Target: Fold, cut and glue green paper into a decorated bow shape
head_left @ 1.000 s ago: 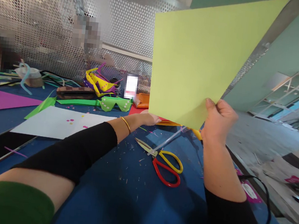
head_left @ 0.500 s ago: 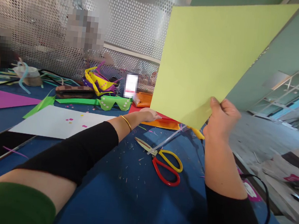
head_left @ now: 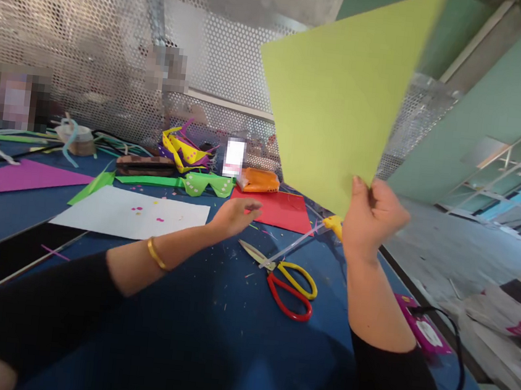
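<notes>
The right hand [head_left: 372, 216] pinches the lower corner of a yellow-green paper sheet [head_left: 339, 104], thumb on the near face and fingers curled behind it, so the sheet stands up in the upper middle of the frame, its edges smeared by motion. Compared with half a second ago, the sheet has swung left and turned narrower to the camera, which suggests it is being brought round over the work area rather than held still. The left hand [head_left: 236, 214] has drawn back from the far side of the table: it was stretched out over the red paper and now hovers just above the blue table [head_left: 209, 332] nearer the middle, fingers loosely bent and holding nothing, a gold bangle [head_left: 156, 253] on the forearm. The red paper sheet [head_left: 277, 209] now lies fully uncovered, with an orange packet [head_left: 258, 180] just behind it. Right of the left hand lie scissors with yellow and red handles [head_left: 286, 281], blades shut, and a clear glue stick [head_left: 295, 243] runs across them from a yellow glue gun [head_left: 333, 225] partly hidden behind the right wrist. To the left lie a white sheet [head_left: 132, 214] dotted with pink scraps, green paper glasses [head_left: 208, 183], yellow and purple paper glasses [head_left: 184, 148] and a purple sheet [head_left: 25, 173]. The raised sheet blocks much of the perforated metal wall [head_left: 73, 26], and paper scraps speckle the table beneath both hands.
</notes>
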`<control>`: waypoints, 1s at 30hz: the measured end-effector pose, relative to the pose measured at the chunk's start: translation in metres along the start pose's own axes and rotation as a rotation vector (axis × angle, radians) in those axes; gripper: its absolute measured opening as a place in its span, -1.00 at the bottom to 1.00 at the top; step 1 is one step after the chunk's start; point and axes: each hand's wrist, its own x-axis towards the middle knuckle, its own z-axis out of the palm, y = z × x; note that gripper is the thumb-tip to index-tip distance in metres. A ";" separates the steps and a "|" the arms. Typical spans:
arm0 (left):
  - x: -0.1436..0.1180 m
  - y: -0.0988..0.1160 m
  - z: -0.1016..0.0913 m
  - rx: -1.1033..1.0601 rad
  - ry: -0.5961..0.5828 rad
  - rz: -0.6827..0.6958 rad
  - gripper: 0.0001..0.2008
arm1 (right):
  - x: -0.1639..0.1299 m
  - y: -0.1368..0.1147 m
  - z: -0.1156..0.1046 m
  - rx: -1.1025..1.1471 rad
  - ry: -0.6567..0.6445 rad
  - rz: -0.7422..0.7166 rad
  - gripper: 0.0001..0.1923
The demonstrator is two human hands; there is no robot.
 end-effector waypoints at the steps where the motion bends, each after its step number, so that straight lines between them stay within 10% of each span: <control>1: -0.016 0.000 -0.007 -0.044 0.012 -0.002 -0.60 | -0.004 -0.006 -0.002 -0.023 -0.039 -0.075 -0.74; 7: -0.091 0.007 -0.048 -0.942 -0.093 0.024 -0.17 | -0.039 -0.028 -0.002 -0.225 -0.341 -0.462 -0.70; 11: -0.108 0.005 -0.071 -1.379 -0.015 -0.214 -0.08 | -0.072 -0.033 -0.001 -0.168 -0.447 -0.755 -0.67; 18: -0.101 -0.021 -0.081 -1.308 0.101 -0.805 -0.66 | -0.104 -0.029 -0.015 -0.045 -0.625 -0.944 -0.68; 30: -0.099 -0.032 -0.104 -1.290 0.221 -0.643 -0.63 | -0.054 0.082 -0.026 -1.002 -0.780 -0.066 -0.69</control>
